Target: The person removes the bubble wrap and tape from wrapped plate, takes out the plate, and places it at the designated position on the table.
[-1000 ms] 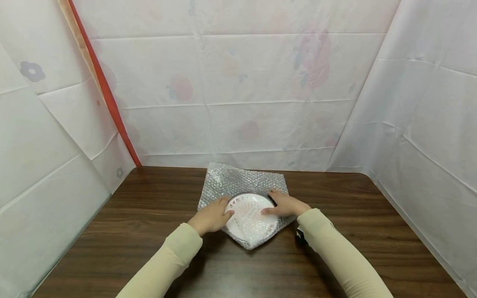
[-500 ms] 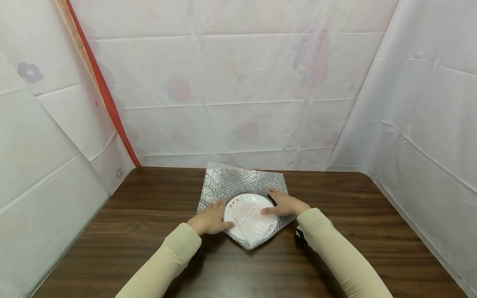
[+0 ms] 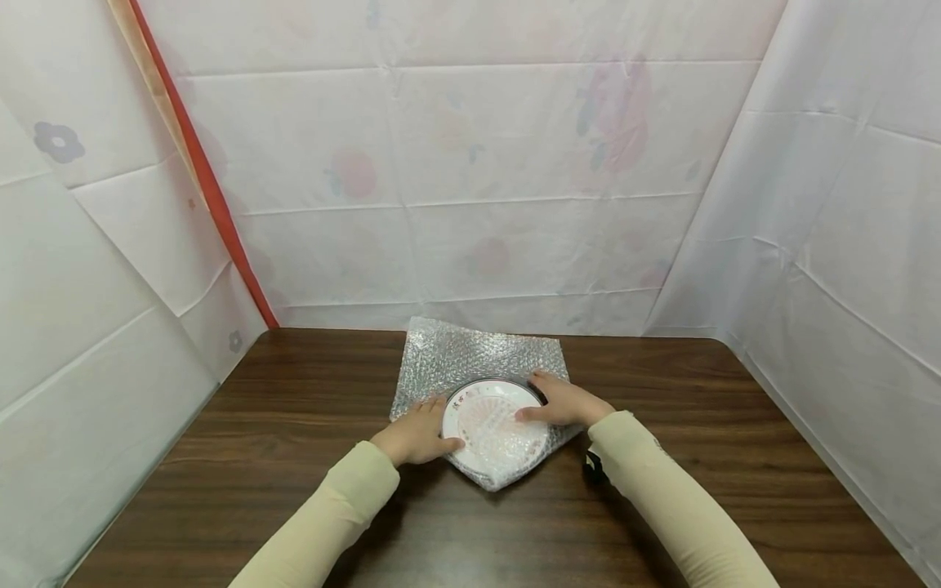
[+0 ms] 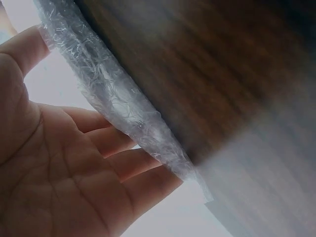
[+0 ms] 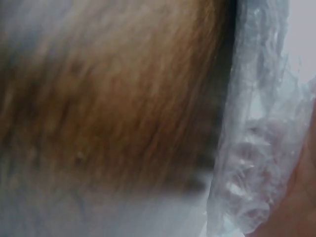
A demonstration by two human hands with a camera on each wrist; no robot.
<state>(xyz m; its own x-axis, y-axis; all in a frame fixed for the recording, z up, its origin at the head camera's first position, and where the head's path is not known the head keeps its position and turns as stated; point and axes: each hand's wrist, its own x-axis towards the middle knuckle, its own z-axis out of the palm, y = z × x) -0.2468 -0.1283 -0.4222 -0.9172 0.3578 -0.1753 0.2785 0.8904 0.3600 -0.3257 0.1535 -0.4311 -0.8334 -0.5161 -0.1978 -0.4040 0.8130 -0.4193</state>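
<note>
A round white plate (image 3: 478, 408) with red markings and a dark rim lies on a sheet of bubble wrap (image 3: 470, 353). The near corners of the wrap are folded over the plate and meet in a blunt point at the front. At the left side, my left hand (image 3: 417, 430) rests with straight fingers along the wrapped edge, its thumb toward the plate's near left. In the left wrist view the fingertips touch the crinkled wrap (image 4: 113, 94). My right hand (image 3: 566, 403) presses on the right side, thumb over the plate and fingers spread toward its far rim.
The brown wooden table (image 3: 309, 392) lies under everything. White printed cloth (image 3: 470, 163) hangs at the back and both sides, with a red strip (image 3: 213, 188) at the left. A small black object (image 3: 593, 467) shows beside the right sleeve.
My left hand has slid slightly down and left along the wrap's edge, its fingers coming off the plate's upper left rim. The right hand, plate and wrap stay nearly still.
</note>
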